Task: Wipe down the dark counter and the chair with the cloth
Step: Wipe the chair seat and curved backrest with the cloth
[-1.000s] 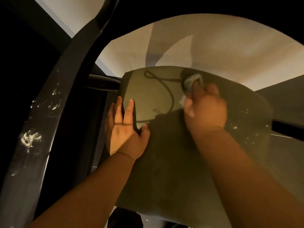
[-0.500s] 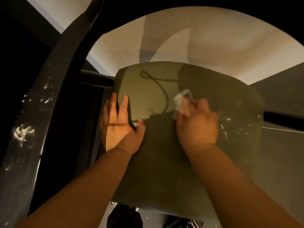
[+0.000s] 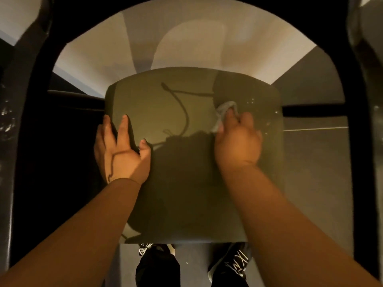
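The chair's dark olive seat [image 3: 186, 193] fills the middle of the head view, seen from above. My right hand [image 3: 238, 141] grips a small pale grey cloth [image 3: 224, 110] and presses it on the seat's far right part. A few white specks [image 3: 267, 123] lie on the seat to the right of that hand. My left hand [image 3: 122, 150] lies on the seat's left edge, fingers straight and spread, the outer ones over the edge. A thin cord's shadow crosses the seat's far half.
The chair's dark curved frame [image 3: 360, 141] arches around the seat, with a crossbar [image 3: 310, 109] at the right. A dark surface with white smudges [image 3: 7, 121] shows at the far left. My two dark shoes [image 3: 232, 264] stand on the grey floor below the seat's near edge.
The view has swung so the seat sits centred. My right hand with the cloth slid toward me and leftward, then back out to the seat's far right. My left hand stayed on the left edge.
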A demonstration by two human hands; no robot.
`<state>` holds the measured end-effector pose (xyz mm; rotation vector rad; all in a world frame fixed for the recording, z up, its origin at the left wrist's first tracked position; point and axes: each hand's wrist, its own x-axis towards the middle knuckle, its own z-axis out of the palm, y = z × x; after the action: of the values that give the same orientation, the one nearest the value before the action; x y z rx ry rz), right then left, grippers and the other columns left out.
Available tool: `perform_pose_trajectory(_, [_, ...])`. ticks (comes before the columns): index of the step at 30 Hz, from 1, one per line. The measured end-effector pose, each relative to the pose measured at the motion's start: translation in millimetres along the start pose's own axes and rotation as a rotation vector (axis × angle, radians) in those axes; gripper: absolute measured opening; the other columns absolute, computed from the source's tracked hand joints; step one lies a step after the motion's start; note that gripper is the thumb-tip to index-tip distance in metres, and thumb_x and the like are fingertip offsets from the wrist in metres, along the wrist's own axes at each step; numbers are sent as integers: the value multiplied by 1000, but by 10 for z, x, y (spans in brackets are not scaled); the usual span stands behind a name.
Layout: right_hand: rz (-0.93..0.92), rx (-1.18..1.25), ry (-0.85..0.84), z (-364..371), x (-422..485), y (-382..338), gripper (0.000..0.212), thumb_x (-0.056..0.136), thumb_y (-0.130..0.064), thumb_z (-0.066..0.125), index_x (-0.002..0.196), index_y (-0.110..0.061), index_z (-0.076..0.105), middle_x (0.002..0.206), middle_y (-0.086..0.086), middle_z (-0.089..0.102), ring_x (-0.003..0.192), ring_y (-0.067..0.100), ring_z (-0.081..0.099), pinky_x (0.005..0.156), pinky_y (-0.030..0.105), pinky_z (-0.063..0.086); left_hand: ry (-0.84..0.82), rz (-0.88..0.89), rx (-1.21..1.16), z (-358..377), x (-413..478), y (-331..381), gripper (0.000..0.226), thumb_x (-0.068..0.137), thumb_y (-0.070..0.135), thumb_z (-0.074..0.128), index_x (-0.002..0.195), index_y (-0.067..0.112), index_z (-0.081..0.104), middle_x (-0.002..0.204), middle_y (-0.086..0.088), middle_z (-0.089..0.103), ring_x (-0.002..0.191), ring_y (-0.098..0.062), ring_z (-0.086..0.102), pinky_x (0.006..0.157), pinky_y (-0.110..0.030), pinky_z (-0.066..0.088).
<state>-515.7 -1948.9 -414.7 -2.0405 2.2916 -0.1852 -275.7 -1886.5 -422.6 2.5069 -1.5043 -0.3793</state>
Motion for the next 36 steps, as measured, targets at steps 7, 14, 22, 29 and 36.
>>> perform_pose_trajectory(7, [-334, 66, -75, -5, -363, -47, 48, 78, -30, 79, 124, -21, 69, 90, 9, 61, 56, 33, 58, 60, 35, 45, -40, 81, 113, -65, -5, 102, 68, 98, 43, 48, 163, 30, 32, 173, -13, 16, 158, -37, 14, 130, -56, 10])
perform_pose_trajectory(14, [126, 57, 61, -13, -104, 437, 34, 89, -25, 66, 122, -17, 71, 102, 17, 61, 71, 40, 61, 64, 39, 43, -160, 327, 86, 66, -134, 687, 70, 98, 50, 47, 164, 33, 31, 176, -8, 12, 161, -33, 5, 131, -52, 2])
perform_pose_trajectory(22, [-104, 50, 12, 1, -358, 290, 40, 88, -37, 55, 119, -19, 73, 90, 12, 62, 59, 33, 59, 61, 35, 26, -107, 435, 209, 284, -56, 940, 76, 95, 57, 39, 166, 35, 23, 177, -5, 5, 162, -35, 2, 130, -58, 1])
perform_pose_trajectory(29, [460, 62, 76, -81, -204, 809, 34, 100, -28, 54, 131, -19, 66, 107, 14, 57, 79, 37, 58, 72, 36, 32, -87, 424, 203, 313, -54, 942, 74, 95, 54, 40, 165, 34, 26, 176, -6, 8, 162, -35, 4, 130, -56, 3])
perform_pose_trajectory(36, [98, 69, -17, -37, -439, 511, 37, 91, -25, 68, 128, -18, 70, 94, 11, 62, 62, 34, 59, 61, 35, 38, -85, 417, 187, 305, -55, 949, 73, 94, 53, 44, 163, 34, 29, 176, -3, 8, 162, -33, 4, 130, -56, 4])
